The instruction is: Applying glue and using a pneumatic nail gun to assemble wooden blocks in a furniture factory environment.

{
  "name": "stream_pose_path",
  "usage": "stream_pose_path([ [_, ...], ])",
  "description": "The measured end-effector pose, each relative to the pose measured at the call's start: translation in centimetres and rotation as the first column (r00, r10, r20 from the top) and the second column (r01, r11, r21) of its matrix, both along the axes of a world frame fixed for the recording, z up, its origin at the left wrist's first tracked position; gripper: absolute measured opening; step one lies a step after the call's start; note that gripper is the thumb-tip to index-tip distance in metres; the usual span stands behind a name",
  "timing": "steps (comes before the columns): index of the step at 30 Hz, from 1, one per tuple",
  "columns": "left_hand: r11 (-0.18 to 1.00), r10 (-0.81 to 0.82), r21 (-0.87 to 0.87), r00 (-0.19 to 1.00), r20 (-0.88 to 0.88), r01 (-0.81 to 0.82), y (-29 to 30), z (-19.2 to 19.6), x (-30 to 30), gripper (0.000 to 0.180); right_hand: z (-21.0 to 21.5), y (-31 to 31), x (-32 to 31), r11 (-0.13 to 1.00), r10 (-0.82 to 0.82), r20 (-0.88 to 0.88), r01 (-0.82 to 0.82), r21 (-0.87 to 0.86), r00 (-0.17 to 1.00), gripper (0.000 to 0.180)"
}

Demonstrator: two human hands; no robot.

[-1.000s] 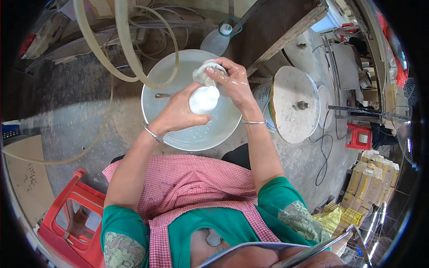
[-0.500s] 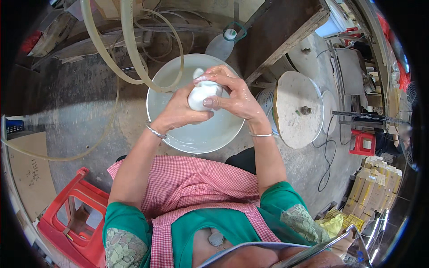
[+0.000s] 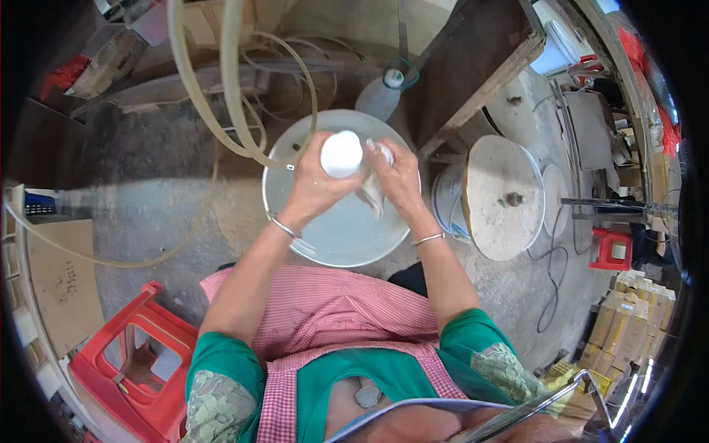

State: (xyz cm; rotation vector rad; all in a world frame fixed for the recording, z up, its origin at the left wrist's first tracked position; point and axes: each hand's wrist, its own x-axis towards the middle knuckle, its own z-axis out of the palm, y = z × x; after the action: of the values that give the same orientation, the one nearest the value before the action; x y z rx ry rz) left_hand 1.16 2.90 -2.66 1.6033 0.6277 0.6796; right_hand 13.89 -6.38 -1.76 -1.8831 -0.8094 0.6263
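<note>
My left hand (image 3: 316, 183) grips a small white round ceramic piece (image 3: 341, 153), its pale underside turned up toward me. My right hand (image 3: 395, 176) presses a wet white cloth (image 3: 371, 193) against the piece's right side. Both hands are held over a wide round metal basin (image 3: 336, 238) of cloudy water that stands on the concrete floor in front of my knees. A thin bangle sits on each wrist.
Pale hoses (image 3: 221, 103) loop over the basin's left rim. A plastic bottle (image 3: 380, 94) stands behind the basin beside a dark wooden bench (image 3: 473, 63). A bucket with a round disc on top (image 3: 502, 196) is at right. A red plastic stool (image 3: 136, 365) is lower left, stacked cartons (image 3: 624, 325) lower right.
The white piece has been turned in my hands and shifted slightly left and up. My right hand has slid from over its top to its right side with the cloth.
</note>
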Motion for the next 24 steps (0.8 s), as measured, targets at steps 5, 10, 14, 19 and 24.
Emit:
stream_pose_path([
  [5, 0.991, -0.048, 0.127, 0.999, 0.022, 0.045, -1.7, 0.5, 0.7, 0.065, -14.3, -3.1, 1.5, 0.822, 0.570, 0.628, -0.367, -0.436, 0.530, 0.016],
  [10, 0.973, -0.188, -0.126, 0.981, 0.040, 0.191, -4.0, 8.8, -1.6, 0.063, -14.4, -4.0, -3.9, 0.893, 0.332, 0.481, -0.434, 0.116, 0.811, 0.028],
  [14, 0.953, -0.303, 0.050, 0.934, 0.191, 0.299, -2.9, 19.7, -4.1, 0.054, -13.5, -2.7, -4.4, 0.654, 0.753, 0.370, -0.560, -0.509, 0.544, 0.020],
  [19, 0.975, -0.180, 0.188, 0.924, 0.338, 0.121, 2.2, 31.9, -5.0, 0.042, -11.5, -2.6, -4.3, 0.490, 0.831, 0.190, -0.528, -0.694, 0.523, 0.032],
  [24, 0.850, 0.123, 0.436, 0.915, 0.384, -0.297, 11.4, 35.8, -0.7, 0.056, -8.5, -2.1, -7.2, 0.360, 0.853, -0.056, -0.663, -0.657, 0.519, 0.050],
])
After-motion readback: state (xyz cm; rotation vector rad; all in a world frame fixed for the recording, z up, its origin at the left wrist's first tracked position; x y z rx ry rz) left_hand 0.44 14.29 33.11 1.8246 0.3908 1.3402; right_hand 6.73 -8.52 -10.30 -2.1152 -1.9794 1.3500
